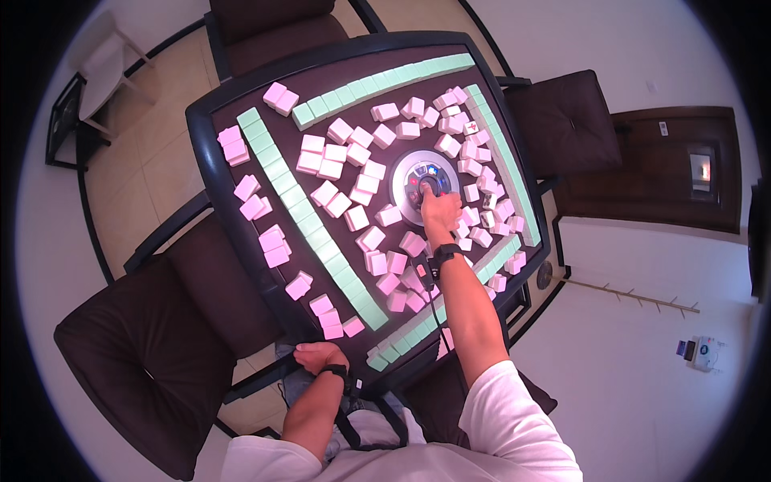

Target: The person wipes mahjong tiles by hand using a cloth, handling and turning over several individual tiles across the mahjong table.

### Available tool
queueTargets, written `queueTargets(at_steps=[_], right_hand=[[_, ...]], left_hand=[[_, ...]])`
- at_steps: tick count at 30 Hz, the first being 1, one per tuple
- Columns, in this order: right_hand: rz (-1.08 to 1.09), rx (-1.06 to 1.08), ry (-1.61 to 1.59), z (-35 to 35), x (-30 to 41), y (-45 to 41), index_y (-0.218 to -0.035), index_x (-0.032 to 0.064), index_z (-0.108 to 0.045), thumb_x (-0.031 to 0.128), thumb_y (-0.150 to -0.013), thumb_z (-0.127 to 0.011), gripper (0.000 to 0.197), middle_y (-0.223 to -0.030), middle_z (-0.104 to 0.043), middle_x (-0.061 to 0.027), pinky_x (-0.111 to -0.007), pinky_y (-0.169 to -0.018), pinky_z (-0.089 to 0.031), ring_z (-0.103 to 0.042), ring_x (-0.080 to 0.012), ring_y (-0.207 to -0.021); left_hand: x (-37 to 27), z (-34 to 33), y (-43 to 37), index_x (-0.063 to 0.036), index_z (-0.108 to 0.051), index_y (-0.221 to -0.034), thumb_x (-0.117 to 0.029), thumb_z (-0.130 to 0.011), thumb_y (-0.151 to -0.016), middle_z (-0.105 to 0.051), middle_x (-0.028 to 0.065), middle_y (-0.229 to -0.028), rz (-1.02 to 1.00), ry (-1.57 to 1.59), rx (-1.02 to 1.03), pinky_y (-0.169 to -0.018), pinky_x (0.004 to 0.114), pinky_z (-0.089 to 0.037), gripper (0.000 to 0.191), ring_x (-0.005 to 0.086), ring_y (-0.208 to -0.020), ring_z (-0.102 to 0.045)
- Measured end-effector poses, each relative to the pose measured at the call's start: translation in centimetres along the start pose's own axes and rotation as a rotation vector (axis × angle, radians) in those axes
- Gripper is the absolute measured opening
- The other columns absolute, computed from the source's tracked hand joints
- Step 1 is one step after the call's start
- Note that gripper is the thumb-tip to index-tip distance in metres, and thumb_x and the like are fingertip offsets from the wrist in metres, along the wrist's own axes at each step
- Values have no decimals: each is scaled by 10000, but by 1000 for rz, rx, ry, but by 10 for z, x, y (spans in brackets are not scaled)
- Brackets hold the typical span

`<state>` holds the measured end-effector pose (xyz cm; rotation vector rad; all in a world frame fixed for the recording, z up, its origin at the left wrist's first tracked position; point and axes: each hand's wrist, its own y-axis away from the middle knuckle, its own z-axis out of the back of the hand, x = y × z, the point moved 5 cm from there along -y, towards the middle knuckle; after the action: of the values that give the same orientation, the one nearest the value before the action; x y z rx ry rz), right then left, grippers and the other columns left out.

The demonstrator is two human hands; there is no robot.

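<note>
My right hand (pixel 441 211) reaches over the round control console (pixel 400 202) in the middle of a mahjong table (pixel 208 150). Its thumb rests on the button panel (pixel 415 181), and the other fingers bend over the console's right side. Loose mahjong tiles (pixel 331 159) lie scattered around the console, a few with visible markings. Green-topped tile rows (pixel 301 214) run along all four sides; my right forearm hides part of the near row (pixel 409 337). At the table's near left corner is my left hand (pixel 319 356), with nothing visible in it; its finger spacing is unclear.
Small tile groups (pixel 274 246) lie between the left row and the rim. Dark cushioned chairs stand at the left (pixel 144 325), far side (pixel 277 36) and right (pixel 563 123). A black cable (pixel 438 319) hangs from a device at my right wrist. A brown door (pixel 650 169) is at right.
</note>
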<state>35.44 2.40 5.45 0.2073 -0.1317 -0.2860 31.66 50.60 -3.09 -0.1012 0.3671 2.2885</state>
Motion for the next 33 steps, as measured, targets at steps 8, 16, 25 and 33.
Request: queueTargets(at_steps=[8,16,25,33], right_hand=[[303,-193,-426,57,-76,-20,-1333,-7,-581,305,-959,-703,502,-1302,-636,-197,-473,-1019,-495,-635,-373,-1188],[780,-51,-19,52,-164,-1,-1610,25,-347,479,-859,-831,1003,-1632,-326,-327,-582,-1236,-297,-312,-534,-1505],[682,82,-113,5,-170,26,-1693,70,-163,615,-779,-860,1272,-1751,-81,-275,-715,-1209,-246,-135,-592,-1565],[587,23,-119,3,-172,47,-1672,-15,-158,602,-808,-841,1263,-1739,-88,-304,-665,-1249,-211,-122,-545,-1587]], left_hand=[[-3,1,-1,74,-595,-1070,-413,-268,-1133,-644,336,-1094,35,-34,21,-889,640,-481,590,563,-1003,-610],[2,-2,-3,71,-614,-1100,-429,-272,-1128,-653,332,-1120,18,-7,17,-921,631,-483,607,552,-1033,-616],[-4,1,-2,68,-603,-1175,-433,-239,-1127,-647,329,-1199,65,-16,35,-952,629,-484,622,556,-1074,-617],[-8,6,1,63,-592,-1128,-433,-244,-1129,-629,322,-1179,49,36,14,-929,641,-472,606,570,-1070,-593]])
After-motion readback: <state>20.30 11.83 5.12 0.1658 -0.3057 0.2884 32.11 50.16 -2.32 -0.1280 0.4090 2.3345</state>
